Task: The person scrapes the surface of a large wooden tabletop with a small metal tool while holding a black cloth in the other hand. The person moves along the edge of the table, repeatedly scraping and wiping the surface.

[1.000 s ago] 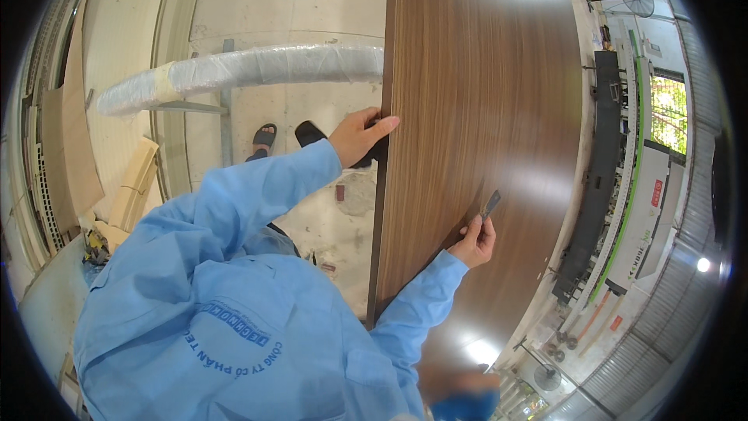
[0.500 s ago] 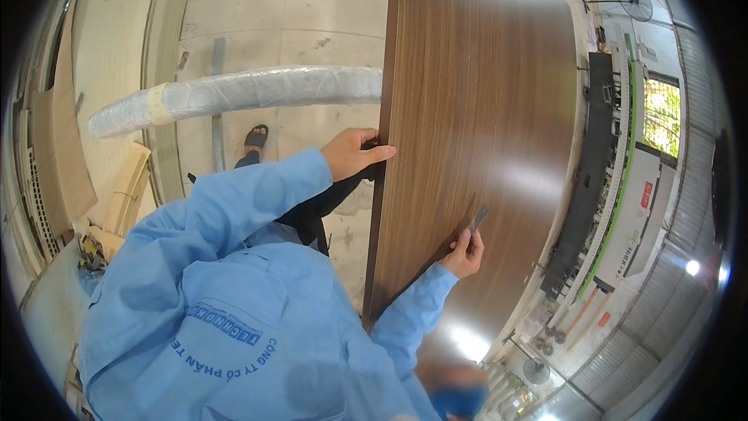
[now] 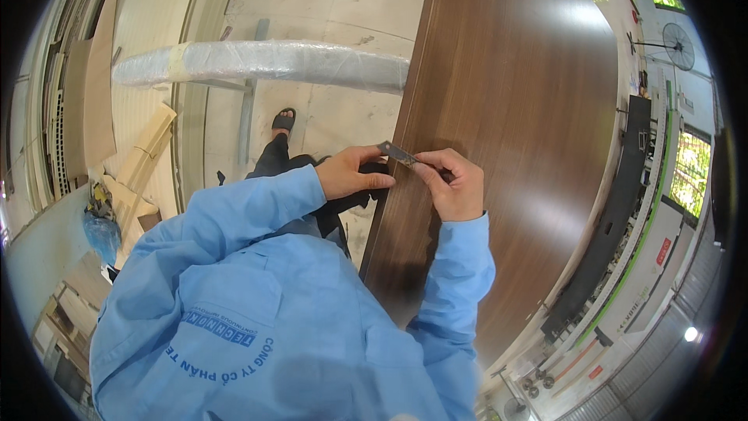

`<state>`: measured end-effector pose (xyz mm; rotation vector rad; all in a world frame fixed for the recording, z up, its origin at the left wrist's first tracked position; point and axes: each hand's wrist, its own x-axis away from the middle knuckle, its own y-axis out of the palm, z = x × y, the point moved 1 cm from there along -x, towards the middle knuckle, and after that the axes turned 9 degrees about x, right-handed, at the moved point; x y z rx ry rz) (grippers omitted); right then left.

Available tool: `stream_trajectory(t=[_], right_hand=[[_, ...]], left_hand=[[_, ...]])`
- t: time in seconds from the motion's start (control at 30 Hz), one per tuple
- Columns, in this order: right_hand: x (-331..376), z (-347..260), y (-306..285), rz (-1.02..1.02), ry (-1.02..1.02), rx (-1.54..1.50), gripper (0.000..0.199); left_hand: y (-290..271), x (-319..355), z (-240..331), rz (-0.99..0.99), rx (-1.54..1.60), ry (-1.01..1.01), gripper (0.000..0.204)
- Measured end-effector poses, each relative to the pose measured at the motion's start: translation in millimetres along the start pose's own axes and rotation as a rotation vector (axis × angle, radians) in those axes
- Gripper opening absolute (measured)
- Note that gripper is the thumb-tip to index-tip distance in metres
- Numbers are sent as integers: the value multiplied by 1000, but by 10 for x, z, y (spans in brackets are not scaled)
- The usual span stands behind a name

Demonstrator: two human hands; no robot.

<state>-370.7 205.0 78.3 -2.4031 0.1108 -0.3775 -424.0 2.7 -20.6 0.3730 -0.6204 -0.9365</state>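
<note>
A long wood-grain brown panel (image 3: 506, 109) lies before me, its near edge running up the middle of the view. My right hand (image 3: 456, 185) pinches a small flat dark metal blade (image 3: 397, 154) over that edge, thumb and fingers closed on one end. The blade's other end points left, toward my left hand (image 3: 349, 173). That hand is at the panel's edge, its thumb and forefinger apart with a gap between them. The forefinger's tip is close to the blade; the other fingers are partly hidden.
A long plastic-wrapped bundle (image 3: 273, 61) extends left from the panel. Stacked boards (image 3: 74, 101) and bent cardboard (image 3: 144, 148) stand at the left. Beyond the panel are a long machine (image 3: 623, 218) and a standing fan (image 3: 676, 47). My sandalled foot (image 3: 284, 119) is on the floor.
My right hand has brought the blade from over the panel to its near edge, beside my left hand. My left hand stays at the edge; the view has shifted.
</note>
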Motion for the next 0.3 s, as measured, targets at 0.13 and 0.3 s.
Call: stream_trajectory(t=[0.13,0.3], right_hand=[[-156,-9,-121,-160,53,30,12],[-223,-62,-144,-212,106,65,11]], left_hand=[[41,24,2,-35,53,-74,65],[-4,-14,-80,-66,27,-85,67]])
